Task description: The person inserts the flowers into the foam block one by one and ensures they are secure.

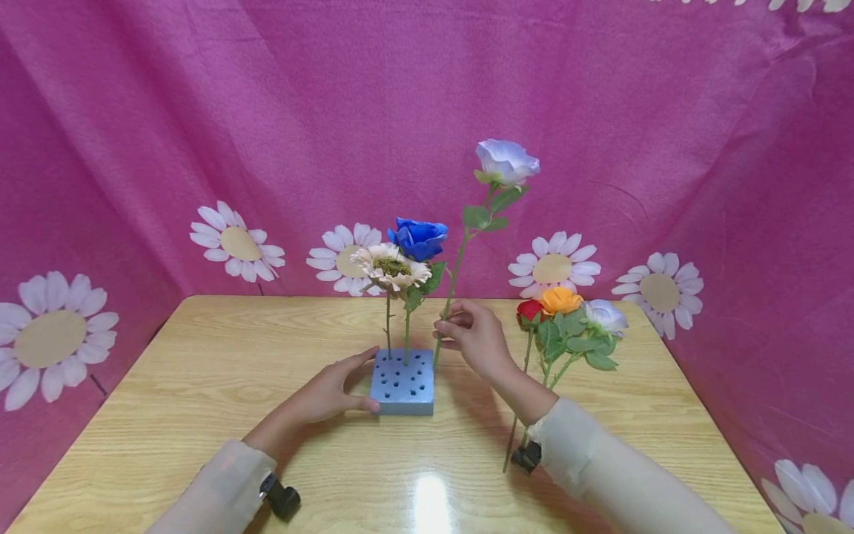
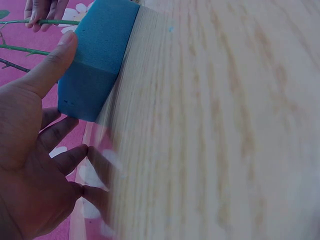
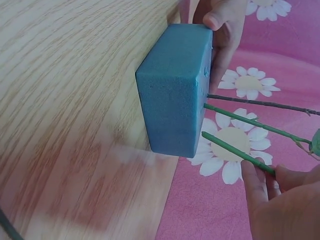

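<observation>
My left hand (image 1: 323,393) holds the left side of a blue foam block (image 1: 405,408) with many holes in its top, thumb at the near corner and forefinger at the far one. A blue rose (image 1: 419,239) and a cream daisy-like flower (image 1: 390,268) stand upright in it. My right hand (image 1: 482,343) pinches the green stem of a pale lilac rose (image 1: 508,162) between thumb and fingers. In the right wrist view, the lower end of that stem (image 3: 225,145) is just off the block's holed face, apart from it.
On the table's right lie a red rose (image 1: 530,310), an orange rose (image 1: 560,300) and another pale lilac rose (image 1: 606,316), stems toward me, partly behind the right forearm. A pink daisy-print cloth (image 1: 373,111) hangs behind the wooden table (image 1: 220,371).
</observation>
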{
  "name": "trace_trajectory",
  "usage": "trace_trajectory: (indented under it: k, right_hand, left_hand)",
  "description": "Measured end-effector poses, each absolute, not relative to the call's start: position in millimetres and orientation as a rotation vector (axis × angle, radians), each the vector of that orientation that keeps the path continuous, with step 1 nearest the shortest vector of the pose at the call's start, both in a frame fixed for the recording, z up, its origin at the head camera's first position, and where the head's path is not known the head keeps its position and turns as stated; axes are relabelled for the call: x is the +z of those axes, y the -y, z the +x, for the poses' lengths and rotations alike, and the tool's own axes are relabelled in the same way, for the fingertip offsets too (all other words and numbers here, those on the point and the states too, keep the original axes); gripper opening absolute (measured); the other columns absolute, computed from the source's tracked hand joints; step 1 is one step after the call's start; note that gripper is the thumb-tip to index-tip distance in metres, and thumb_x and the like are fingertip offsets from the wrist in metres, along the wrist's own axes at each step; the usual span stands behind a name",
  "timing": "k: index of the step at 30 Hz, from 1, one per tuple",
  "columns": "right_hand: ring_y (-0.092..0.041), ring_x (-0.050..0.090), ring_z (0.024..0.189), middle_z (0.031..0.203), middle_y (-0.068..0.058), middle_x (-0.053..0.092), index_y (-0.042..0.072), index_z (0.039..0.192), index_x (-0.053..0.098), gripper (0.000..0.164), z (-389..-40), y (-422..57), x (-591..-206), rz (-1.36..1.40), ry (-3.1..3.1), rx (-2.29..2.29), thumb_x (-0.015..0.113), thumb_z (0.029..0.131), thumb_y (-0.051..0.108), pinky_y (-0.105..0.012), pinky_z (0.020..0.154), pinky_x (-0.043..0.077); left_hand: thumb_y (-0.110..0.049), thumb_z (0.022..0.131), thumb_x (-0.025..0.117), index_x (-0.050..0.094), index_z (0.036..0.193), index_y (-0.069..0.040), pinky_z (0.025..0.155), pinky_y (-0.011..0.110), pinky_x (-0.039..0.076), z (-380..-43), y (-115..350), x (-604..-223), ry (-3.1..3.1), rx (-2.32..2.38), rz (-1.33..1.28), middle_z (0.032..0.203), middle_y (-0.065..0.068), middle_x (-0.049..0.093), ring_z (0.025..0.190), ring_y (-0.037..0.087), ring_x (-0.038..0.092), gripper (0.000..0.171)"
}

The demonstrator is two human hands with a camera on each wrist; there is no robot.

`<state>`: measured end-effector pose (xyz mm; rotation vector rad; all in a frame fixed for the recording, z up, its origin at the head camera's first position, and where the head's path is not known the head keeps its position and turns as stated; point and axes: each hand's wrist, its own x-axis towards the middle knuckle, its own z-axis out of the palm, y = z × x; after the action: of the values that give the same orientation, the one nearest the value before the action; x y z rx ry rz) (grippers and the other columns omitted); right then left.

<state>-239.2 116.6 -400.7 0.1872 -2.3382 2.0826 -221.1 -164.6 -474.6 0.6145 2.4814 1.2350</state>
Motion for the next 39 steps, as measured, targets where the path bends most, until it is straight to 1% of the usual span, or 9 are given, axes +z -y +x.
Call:
trace_trajectory:
  k: [3, 6, 9, 13, 16, 19, 30, 35, 39]
  right_hand:
    - [-0.045, 0.074, 0.096, 0.101, -0.029, 0.072, -0.006, 0.101, 0.064, 0.008, -241.6, -113.9, -402.4, 0.173, 2.326, 2.085, 0.068, 0.095, -0.006, -0.047, 0.082, 0.063]
    - [-0.046, 0.073, 0.097, 0.104, -0.033, 0.07, -0.003, 0.097, 0.063, 0.006, -243.7, -111.1, -404.7, 0.165, 2.315, 2.084, 0.068, 0.095, -0.007, -0.051, 0.084, 0.061]
    - [-0.039, 0.076, 0.091, 0.102, -0.033, 0.07, -0.005, 0.096, 0.062, 0.006, -244.9, -107.7, -406.6, 0.166, 2.311, 2.071, 0.067, 0.095, -0.009, -0.052, 0.085, 0.061]
    - [-0.029, 0.076, 0.084, 0.098, -0.031, 0.071, -0.009, 0.097, 0.062, 0.006, -245.9, -103.4, -407.6, 0.178, 2.3, 2.064, 0.066, 0.094, -0.011, -0.045, 0.081, 0.063]
    - [-0.036, 0.076, 0.087, 0.096, -0.031, 0.071, -0.01, 0.097, 0.062, 0.006, -246.5, -101.2, -407.1, 0.19, 2.287, 2.065, 0.066, 0.093, -0.011, -0.04, 0.077, 0.064]
    - [-0.045, 0.074, 0.093, 0.095, -0.03, 0.072, -0.01, 0.097, 0.062, 0.006, -247.1, -99.8, -406.7, 0.196, 2.282, 2.057, 0.066, 0.093, -0.011, -0.042, 0.078, 0.064]
    - [-0.047, 0.073, 0.091, 0.091, -0.024, 0.073, -0.007, 0.095, 0.063, 0.007, -246.5, -96.3, -412.5, 0.199, 2.294, 2.019, 0.068, 0.092, -0.012, -0.046, 0.078, 0.063]
    - [-0.036, 0.075, 0.083, 0.092, -0.024, 0.073, -0.007, 0.095, 0.065, 0.008, -245.3, -94.4, -416.0, 0.198, 2.295, 2.0, 0.07, 0.091, -0.011, -0.04, 0.074, 0.064]
    - [-0.032, 0.075, 0.081, 0.092, -0.024, 0.073, -0.008, 0.097, 0.065, 0.009, -244.5, -93.4, -418.7, 0.217, 2.304, 1.977, 0.07, 0.091, -0.01, -0.042, 0.073, 0.064]
  left_hand:
    - [-0.04, 0.083, 0.086, 0.026, 0.165, -0.015, 0.123, 0.064, 0.018, -221.0, 164.5, -474.6, -2.479, 1.238, 0.613, 0.166, 0.011, 0.036, 0.155, 0.036, 0.025, 0.105]
    - [-0.041, 0.083, 0.086, 0.026, 0.165, -0.015, 0.123, 0.064, 0.018, -220.9, 164.5, -474.6, -2.476, 1.239, 0.608, 0.166, 0.011, 0.036, 0.156, 0.036, 0.025, 0.105]
    - [-0.041, 0.083, 0.086, 0.026, 0.165, -0.015, 0.123, 0.064, 0.018, -221.0, 164.7, -474.9, -2.478, 1.237, 0.606, 0.166, 0.01, 0.035, 0.156, 0.036, 0.024, 0.105]
    - [-0.041, 0.083, 0.086, 0.025, 0.165, -0.015, 0.123, 0.064, 0.017, -221.3, 165.0, -475.6, -2.478, 1.236, 0.614, 0.166, 0.01, 0.035, 0.156, 0.036, 0.024, 0.105]
    - [-0.041, 0.083, 0.086, 0.026, 0.165, -0.015, 0.124, 0.063, 0.017, -221.4, 165.1, -475.9, -2.476, 1.238, 0.621, 0.166, 0.01, 0.035, 0.156, 0.036, 0.024, 0.105]
    - [-0.041, 0.084, 0.086, 0.026, 0.165, -0.015, 0.124, 0.063, 0.017, -221.4, 165.1, -475.9, -2.474, 1.242, 0.628, 0.166, 0.01, 0.036, 0.156, 0.036, 0.024, 0.104]
    - [-0.042, 0.083, 0.085, 0.025, 0.165, -0.016, 0.123, 0.065, 0.017, -221.1, 165.0, -475.0, -2.48, 1.233, 0.62, 0.166, 0.01, 0.036, 0.156, 0.036, 0.024, 0.105]
    - [-0.041, 0.083, 0.086, 0.025, 0.165, -0.016, 0.123, 0.064, 0.017, -221.2, 164.9, -475.1, -2.474, 1.242, 0.624, 0.165, 0.011, 0.036, 0.156, 0.036, 0.024, 0.105]
    - [-0.04, 0.083, 0.086, 0.025, 0.165, -0.015, 0.124, 0.064, 0.017, -221.5, 164.6, -475.3, -2.469, 1.25, 0.629, 0.165, 0.011, 0.037, 0.155, 0.036, 0.026, 0.105]
